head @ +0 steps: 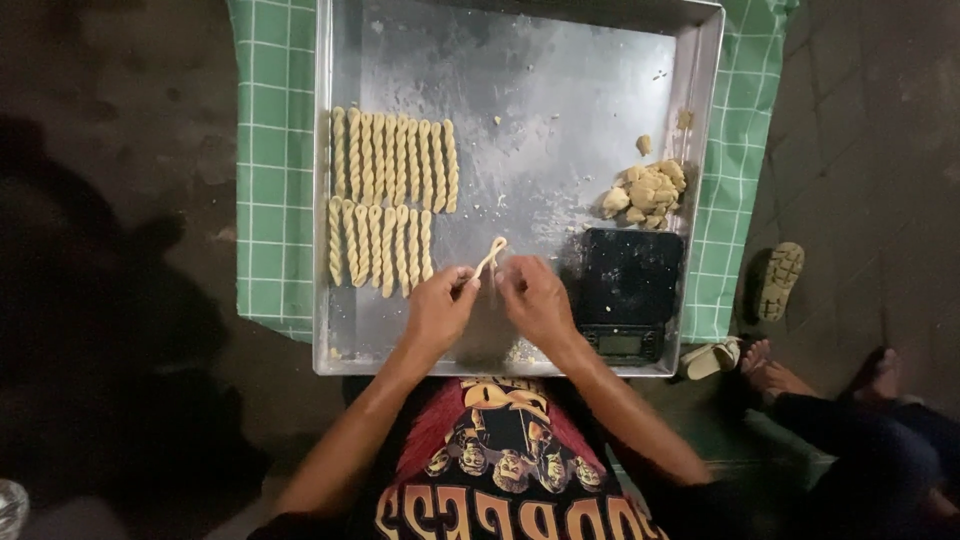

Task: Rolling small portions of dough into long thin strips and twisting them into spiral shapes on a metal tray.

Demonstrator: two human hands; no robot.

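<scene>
My left hand (437, 310) and my right hand (535, 298) meet over the near part of a large metal tray (560, 80). Together they pinch a thin pale dough rope (489, 258), folded into a loop that points away from me. Left of my hands lie two rows of several twisted dough sticks (393, 195), side by side on the tray. A pile of small dough lumps (648, 190) sits at the tray's right side.
A black digital scale (628, 295) rests on the tray's near right corner. A green checked cloth (272, 160) lies under the tray. On the right, another person's bare feet (770, 370) and sandals (779, 280) are on the dark floor.
</scene>
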